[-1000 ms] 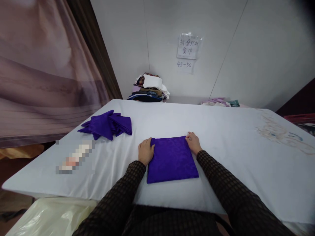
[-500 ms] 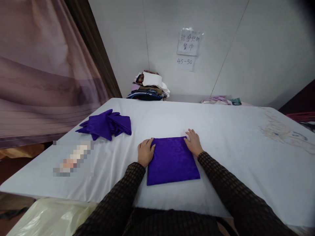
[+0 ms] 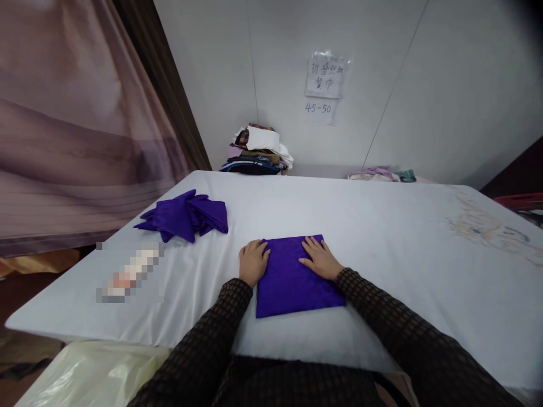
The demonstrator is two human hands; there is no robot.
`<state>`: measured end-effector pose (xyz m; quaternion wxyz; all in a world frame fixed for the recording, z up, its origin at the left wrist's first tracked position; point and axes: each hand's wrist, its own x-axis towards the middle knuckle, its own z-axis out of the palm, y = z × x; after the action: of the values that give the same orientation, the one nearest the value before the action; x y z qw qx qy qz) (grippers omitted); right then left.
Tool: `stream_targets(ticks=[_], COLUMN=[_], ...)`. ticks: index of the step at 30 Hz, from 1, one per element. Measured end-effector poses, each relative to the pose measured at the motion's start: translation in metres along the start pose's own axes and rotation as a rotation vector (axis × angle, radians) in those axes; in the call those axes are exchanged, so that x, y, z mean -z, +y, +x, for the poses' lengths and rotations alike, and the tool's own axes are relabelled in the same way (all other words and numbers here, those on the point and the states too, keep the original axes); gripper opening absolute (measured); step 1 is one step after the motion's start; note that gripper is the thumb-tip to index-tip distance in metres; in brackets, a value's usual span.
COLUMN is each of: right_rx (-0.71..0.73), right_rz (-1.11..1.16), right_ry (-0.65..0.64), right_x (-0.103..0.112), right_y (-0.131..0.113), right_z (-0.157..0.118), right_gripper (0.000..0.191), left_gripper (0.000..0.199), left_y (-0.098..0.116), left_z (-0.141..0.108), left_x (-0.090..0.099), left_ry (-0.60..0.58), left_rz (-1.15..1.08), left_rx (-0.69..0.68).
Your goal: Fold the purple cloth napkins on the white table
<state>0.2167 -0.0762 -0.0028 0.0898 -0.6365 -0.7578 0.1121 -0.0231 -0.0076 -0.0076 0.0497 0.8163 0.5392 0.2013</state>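
A purple napkin (image 3: 292,288), folded into a flat square, lies on the white-covered table (image 3: 394,237) in front of me. Along its left edge, near the far corner, rests my left hand (image 3: 253,263), its fingers stretched forward and the thumb on the fabric. My right hand (image 3: 321,258) lies flat on the far right part of the napkin, fingers a little apart. Neither hand grips the cloth. Farther left is a loose heap of folded purple napkins (image 3: 182,217) with pointed corners.
A blurred-out object (image 3: 131,272) lies on the table's left side. Stacked clothes (image 3: 257,150) and more fabric (image 3: 377,174) sit beyond the far edge, by the wall. A curtain (image 3: 85,124) hangs at left, above a pale plastic bag (image 3: 93,373). Handwritten signs (image 3: 324,79) are on the wall.
My right hand has moved left from the napkin's far right corner onto its surface and now lies flat there. My left hand stays at the left edge.
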Motion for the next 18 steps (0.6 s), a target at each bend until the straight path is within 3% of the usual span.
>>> stream_targets(ticks=[4, 11, 15, 18], right_rx=[0.0, -0.075, 0.032, 0.179], right_rz=[-0.034, 0.005, 0.047, 0.107], right_ry=[0.057, 0.005, 0.05, -0.026], right_x=[0.0, 0.009, 0.02, 0.015], right_y=[-0.002, 0.004, -0.021, -0.05], right_z=[-0.003, -0.005, -0.034, -0.067], right_gripper=[0.072, 0.07, 0.068, 0.067], left_gripper=[0.031, 0.031, 0.037, 0.042], left_y=[0.0, -0.001, -0.006, -0.006], left_z=[0.0, 0.001, 0.011, 0.024], left_x=[-0.001, 0.001, 0.005, 0.009], left_ry=[0.012, -0.004, -0.053, -0.086], left_rz=[0.002, -0.008, -0.058, -0.04], left_rx=[-0.008, 0.006, 0.089, 0.117])
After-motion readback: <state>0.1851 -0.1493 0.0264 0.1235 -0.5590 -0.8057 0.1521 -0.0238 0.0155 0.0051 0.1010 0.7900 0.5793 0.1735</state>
